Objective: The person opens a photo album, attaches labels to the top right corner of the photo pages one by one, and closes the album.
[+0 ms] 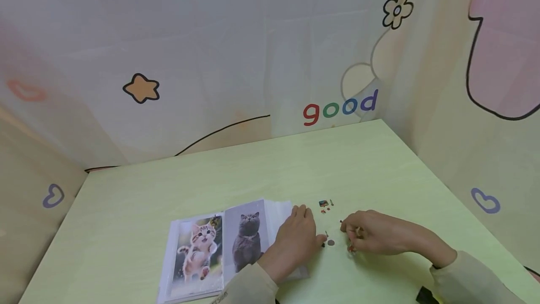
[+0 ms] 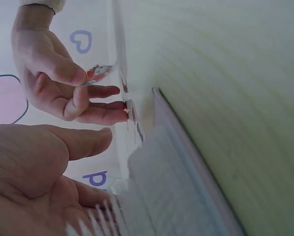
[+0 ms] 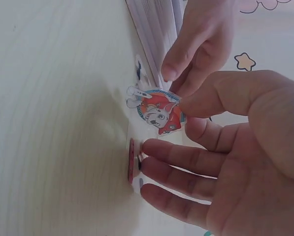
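My right hand (image 1: 375, 232) pinches a small cartoon dog sticker (image 3: 159, 113) between thumb and index finger, just above the table. The sticker shows a white dog in red with a clear edge. In the right wrist view, the other right fingers extend close to a red-edged piece (image 3: 131, 162) on the table. My left hand (image 1: 295, 238) rests with its fingers extended on the right side of an open photo album (image 1: 168, 266). The album shows a kitten photo (image 1: 198, 252) and a grey cat photo (image 1: 246, 243). The left hand covers part of its pages.
Several small stickers lie right of the album, among them a colourful rectangular one (image 1: 323, 203) and a grey round one (image 1: 331, 243). A black object (image 1: 426, 295) lies near the front right. Printed cloth walls (image 1: 211, 69) surround the pale green table (image 1: 122, 229).
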`<action>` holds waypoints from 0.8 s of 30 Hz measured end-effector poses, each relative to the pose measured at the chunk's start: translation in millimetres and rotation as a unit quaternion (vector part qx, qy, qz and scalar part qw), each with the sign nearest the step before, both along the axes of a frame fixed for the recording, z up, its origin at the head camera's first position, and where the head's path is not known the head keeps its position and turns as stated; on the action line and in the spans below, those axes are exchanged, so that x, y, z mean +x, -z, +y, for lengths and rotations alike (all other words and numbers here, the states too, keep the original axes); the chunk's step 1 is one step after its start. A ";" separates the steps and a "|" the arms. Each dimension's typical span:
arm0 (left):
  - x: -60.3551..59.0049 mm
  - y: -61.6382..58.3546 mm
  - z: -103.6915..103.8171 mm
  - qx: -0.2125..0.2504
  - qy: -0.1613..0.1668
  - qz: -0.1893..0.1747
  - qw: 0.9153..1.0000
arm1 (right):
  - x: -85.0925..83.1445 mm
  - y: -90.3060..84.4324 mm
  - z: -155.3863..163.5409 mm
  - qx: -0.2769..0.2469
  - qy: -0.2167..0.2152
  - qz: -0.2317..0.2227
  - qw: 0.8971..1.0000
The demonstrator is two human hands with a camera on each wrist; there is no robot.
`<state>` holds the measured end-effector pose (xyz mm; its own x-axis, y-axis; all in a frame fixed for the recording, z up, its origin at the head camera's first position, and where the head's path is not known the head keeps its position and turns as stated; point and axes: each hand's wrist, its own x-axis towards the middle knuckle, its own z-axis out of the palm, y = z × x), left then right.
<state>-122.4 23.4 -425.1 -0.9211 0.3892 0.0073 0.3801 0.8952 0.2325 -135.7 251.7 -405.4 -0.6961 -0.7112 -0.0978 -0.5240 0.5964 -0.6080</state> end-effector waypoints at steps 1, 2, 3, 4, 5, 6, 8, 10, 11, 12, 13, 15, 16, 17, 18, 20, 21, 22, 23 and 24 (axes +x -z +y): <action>1.3 -0.7 -0.6 0.000 0.002 -0.001 1.000 | -0.4 0.3 0.3 -0.001 0.001 0.002 1.000; 2.9 -1.9 -1.3 -0.001 0.004 -0.004 1.000 | -0.6 0.3 0.6 0.000 0.003 0.003 1.000; 4.7 -3.3 -2.2 0.000 0.006 -0.008 1.000 | -1.0 -0.2 0.6 -0.001 0.004 0.005 1.000; 6.8 -4.4 -3.5 -0.002 0.010 -0.012 1.000 | -1.3 -0.9 0.8 -0.001 0.006 0.008 1.000; 9.2 -5.9 -5.0 -0.002 0.012 -0.017 1.000 | -1.9 -1.5 0.6 -0.002 0.006 0.010 1.000; 12.0 -8.1 -6.7 0.001 0.013 -0.022 1.000 | -2.4 -2.5 0.4 -0.003 0.008 0.012 1.000; 18.0 -12.4 -10.9 0.010 0.013 -0.024 1.000 | -3.3 -4.4 -0.1 -0.011 0.011 0.012 1.000; 24.3 -17.6 -16.8 0.024 0.012 -0.016 0.999 | -4.3 -6.3 -1.3 -0.023 0.013 0.007 1.000; 27.1 -19.9 -20.1 0.031 0.011 -0.009 0.999 | -5.1 -6.9 -2.2 -0.027 0.013 0.003 1.000; 29.8 -22.5 -23.8 0.036 0.011 0.000 0.999 | -5.9 -7.6 -3.2 -0.032 0.012 0.000 0.999; 32.0 -24.5 -27.9 0.039 0.010 0.009 0.999 | -6.7 -8.5 -4.3 -0.035 0.010 -0.005 0.999; 35.6 -27.9 -37.0 0.046 0.008 0.020 0.999 | -8.2 -10.5 -7.2 -0.035 0.004 -0.011 0.999; 36.9 -29.0 -41.6 0.049 0.006 0.023 0.999 | -8.9 -11.3 -8.7 -0.034 0.002 -0.013 0.999; 37.9 -29.4 -46.5 0.051 0.003 0.023 0.998 | -9.8 -12.0 -10.4 -0.033 -0.001 -0.017 0.999; 38.9 -30.1 -51.4 0.059 -0.002 0.020 0.998 | -10.4 -13.1 -12.1 -0.032 -0.002 -0.022 0.999; 40.3 -30.5 -61.1 0.073 -0.013 0.016 0.997 | -11.2 -15.1 -15.9 -0.030 -0.003 -0.032 0.999; 40.7 -30.7 -66.0 0.079 -0.018 0.015 0.997 | -11.8 -16.2 -18.2 -0.029 -0.001 -0.038 0.999; 41.0 -30.5 -70.9 0.085 -0.023 0.012 0.996 | -12.5 -17.0 -20.3 -0.029 -0.001 -0.044 0.999; 41.4 -30.1 -75.7 0.088 -0.028 0.010 0.996 | -13.2 -18.0 -22.7 -0.029 0.000 -0.049 0.998; 41.6 -29.9 -80.4 0.090 -0.031 0.011 0.995 | -13.8 -19.2 -25.2 -0.029 0.001 -0.055 0.998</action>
